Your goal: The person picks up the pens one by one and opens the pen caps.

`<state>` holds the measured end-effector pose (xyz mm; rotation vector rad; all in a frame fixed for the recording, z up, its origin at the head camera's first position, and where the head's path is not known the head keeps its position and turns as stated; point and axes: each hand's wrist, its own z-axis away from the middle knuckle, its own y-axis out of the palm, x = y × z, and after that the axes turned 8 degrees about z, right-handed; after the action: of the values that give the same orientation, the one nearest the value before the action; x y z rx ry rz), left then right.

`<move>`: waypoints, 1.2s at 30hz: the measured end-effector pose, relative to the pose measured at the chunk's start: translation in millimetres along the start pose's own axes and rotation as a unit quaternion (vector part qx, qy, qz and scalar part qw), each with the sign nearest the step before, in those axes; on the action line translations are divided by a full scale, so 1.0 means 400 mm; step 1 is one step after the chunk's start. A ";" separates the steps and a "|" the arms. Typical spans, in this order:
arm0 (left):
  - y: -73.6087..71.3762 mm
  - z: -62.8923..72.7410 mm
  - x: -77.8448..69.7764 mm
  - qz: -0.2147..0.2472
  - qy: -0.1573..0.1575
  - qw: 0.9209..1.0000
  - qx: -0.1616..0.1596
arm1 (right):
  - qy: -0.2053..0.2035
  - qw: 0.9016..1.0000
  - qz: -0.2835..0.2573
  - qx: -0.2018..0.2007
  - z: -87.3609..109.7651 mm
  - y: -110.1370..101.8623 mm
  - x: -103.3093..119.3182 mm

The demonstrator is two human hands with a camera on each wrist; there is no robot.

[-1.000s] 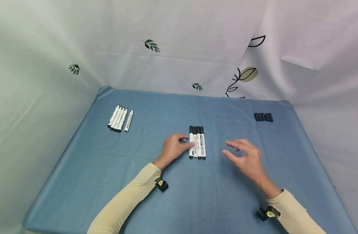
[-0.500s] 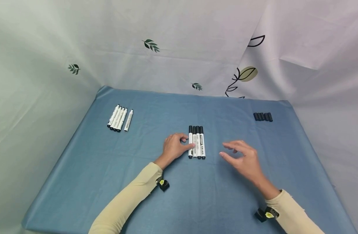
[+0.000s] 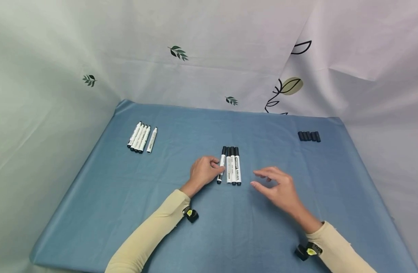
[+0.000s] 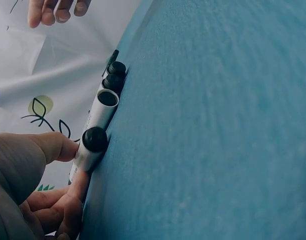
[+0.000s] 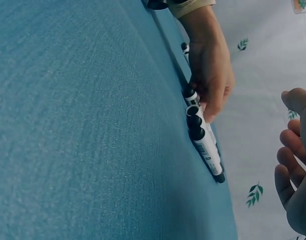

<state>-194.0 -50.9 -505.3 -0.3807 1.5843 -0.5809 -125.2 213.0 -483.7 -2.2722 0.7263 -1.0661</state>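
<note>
My left hand (image 3: 203,171) pinches the leftmost white whiteboard marker (image 3: 222,163), thumb on one side and fingertips on the other. That marker has a black cap and a black end; it lies tilted, its lower end swung leftwards. Just to its right, three more capped markers (image 3: 233,168) lie side by side on the cloth. One of them shows a hollow white end (image 4: 108,98) in the left wrist view, while its neighbours end in black plugs. My right hand (image 3: 276,186) hovers right of the row, holding nothing, thumb and fingers loosely spread.
At the back left lie several uncapped white markers (image 3: 139,138) in a group, with a single uncapped marker (image 3: 152,140) beside them. Several black caps (image 3: 309,136) sit in a row at the back right. Blue cloth (image 3: 202,242) covers the table, and a leaf-print curtain (image 3: 202,83) rises behind.
My left hand has drawn the leftmost marker slightly away from the other three, its lower end shifting left. My right hand has moved left towards the row.
</note>
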 end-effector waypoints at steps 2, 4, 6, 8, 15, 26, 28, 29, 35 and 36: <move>-0.003 0.000 0.001 -0.001 -0.004 1.000 -0.006 | -0.002 1.000 0.000 -0.001 -0.001 0.003 0.000; -0.008 0.000 0.003 -0.002 -0.009 1.000 -0.011 | -0.004 1.000 0.002 -0.001 -0.002 0.005 0.000; -0.014 0.001 0.006 0.003 -0.010 1.000 -0.015 | -0.002 1.000 0.001 0.001 -0.003 0.006 0.000; -0.022 0.002 0.008 0.010 -0.011 1.000 -0.020 | 0.000 1.000 0.002 0.002 -0.003 0.006 -0.001; -0.058 0.014 0.011 0.099 0.000 0.995 0.006 | 0.011 1.000 -0.013 -0.002 -0.008 0.009 -0.009; -0.095 0.067 -0.020 0.216 0.036 0.973 0.073 | 0.029 1.000 -0.005 0.001 -0.021 0.001 -0.015; -0.099 0.078 -0.026 0.215 0.052 0.973 0.069 | 0.030 1.000 -0.004 0.000 -0.026 -0.002 -0.015; -0.101 0.084 -0.029 0.215 0.060 0.973 0.067 | 0.029 1.000 -0.004 0.000 -0.028 -0.003 -0.014; -0.111 0.118 -0.038 0.216 0.082 0.970 0.076 | 0.018 1.000 -0.010 -0.008 -0.049 -0.014 -0.008; -0.112 0.123 -0.039 0.215 0.083 0.970 0.079 | 0.014 1.000 -0.013 -0.008 -0.054 -0.016 -0.006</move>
<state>-148.0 -85.4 -468.3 0.1359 1.7016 -0.4052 -142.4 214.5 -468.8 -2.2898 0.7213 -1.1090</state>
